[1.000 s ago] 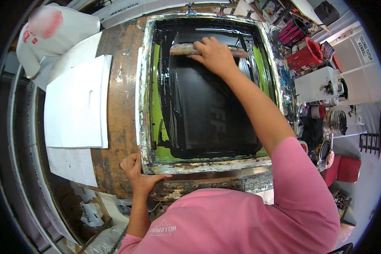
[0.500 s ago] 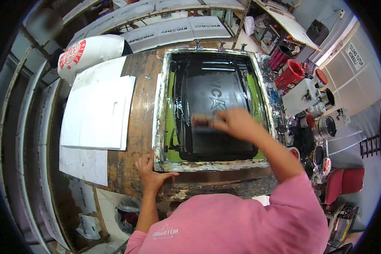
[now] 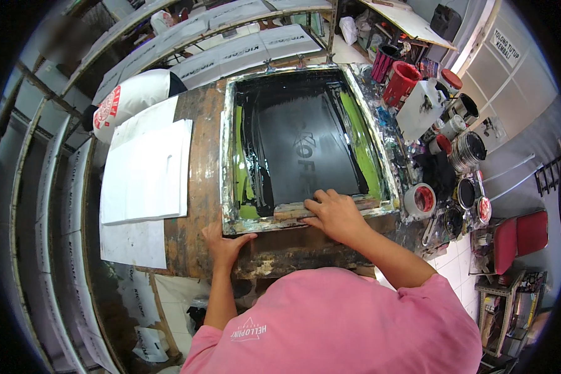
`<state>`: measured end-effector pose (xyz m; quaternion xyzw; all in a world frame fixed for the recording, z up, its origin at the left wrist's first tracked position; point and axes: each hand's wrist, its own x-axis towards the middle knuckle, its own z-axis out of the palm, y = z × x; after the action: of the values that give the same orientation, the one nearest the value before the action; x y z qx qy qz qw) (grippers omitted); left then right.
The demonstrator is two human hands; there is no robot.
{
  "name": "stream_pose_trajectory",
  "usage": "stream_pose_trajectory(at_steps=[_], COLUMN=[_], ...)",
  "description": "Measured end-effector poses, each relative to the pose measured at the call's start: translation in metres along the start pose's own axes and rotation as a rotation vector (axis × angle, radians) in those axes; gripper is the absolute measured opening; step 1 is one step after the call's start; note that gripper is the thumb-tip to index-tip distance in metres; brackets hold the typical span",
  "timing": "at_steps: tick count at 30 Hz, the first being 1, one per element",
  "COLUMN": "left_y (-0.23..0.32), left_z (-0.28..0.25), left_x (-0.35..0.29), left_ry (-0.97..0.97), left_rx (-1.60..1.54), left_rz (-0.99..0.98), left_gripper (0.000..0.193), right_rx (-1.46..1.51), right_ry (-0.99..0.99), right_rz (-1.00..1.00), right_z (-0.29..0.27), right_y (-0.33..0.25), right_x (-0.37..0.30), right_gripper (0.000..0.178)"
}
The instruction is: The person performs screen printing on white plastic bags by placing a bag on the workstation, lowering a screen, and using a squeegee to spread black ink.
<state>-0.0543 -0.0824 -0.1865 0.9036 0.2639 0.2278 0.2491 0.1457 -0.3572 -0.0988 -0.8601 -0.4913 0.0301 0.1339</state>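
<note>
A silk-screen printing frame (image 3: 229, 187) lies on the worn wooden table, its mesh coated with black ink and green at the sides. Dark lettering shows faintly through the inked middle. My right hand (image 3: 335, 215) is closed on a wooden squeegee (image 3: 288, 211), which lies crosswise at the near end of the mesh. At the frame's near left corner rests my left hand (image 3: 223, 243), thumb stretched out to the right and fingers spread, holding nothing. The squeegee's blade is hidden from view.
Left of the frame sits a stack of white bags (image 3: 144, 174) with cut handles. A person in a white shirt (image 3: 134, 100) is beyond it. Ink tubs, a red bucket (image 3: 402, 84) and a white jug (image 3: 421, 112) crowd the right. Racks (image 3: 56, 206) hold printed sheets at left.
My right hand has drawn the squeegee toward me, from the middle of the mesh to its near end. My left hand keeps its place at the corner. The whole view has shifted slightly.
</note>
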Motion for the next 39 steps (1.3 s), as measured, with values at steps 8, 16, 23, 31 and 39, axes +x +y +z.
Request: stream_pose_trajectory(at_steps=[8, 16, 23, 31, 39], left_y=[-0.005, -0.011, -0.007, -0.006, -0.009], left_z=[0.001, 0.002, -0.007, -0.007, -0.003], left_x=[0.003, 0.002, 0.002, 0.006, 0.002], left_ry=[0.015, -0.02, -0.108, -0.055, 0.013], left_rx=[0.106, 0.119, 0.066, 0.062, 0.03], left_rz=[0.031, 0.05, -0.059, 0.014, 0.028], left_gripper=[0.113, 0.11, 0.113, 0.112, 0.113], right_rx=[0.005, -0.013, -0.097, -0.206, -0.086], right_ry=[0.136, 0.109, 0.247, 0.313, 0.069], right_rz=[-0.005, -0.048, -0.114, -0.143, -0.11], right_z=[0.027, 0.039, 0.058, 0.051, -0.002], right_y=[0.003, 0.016, 0.096, 0.172, 0.159], right_x=[0.003, 0.034, 0.162, 0.306, 0.303], right_gripper=[0.051, 0.058, 0.055, 0.041, 0.053])
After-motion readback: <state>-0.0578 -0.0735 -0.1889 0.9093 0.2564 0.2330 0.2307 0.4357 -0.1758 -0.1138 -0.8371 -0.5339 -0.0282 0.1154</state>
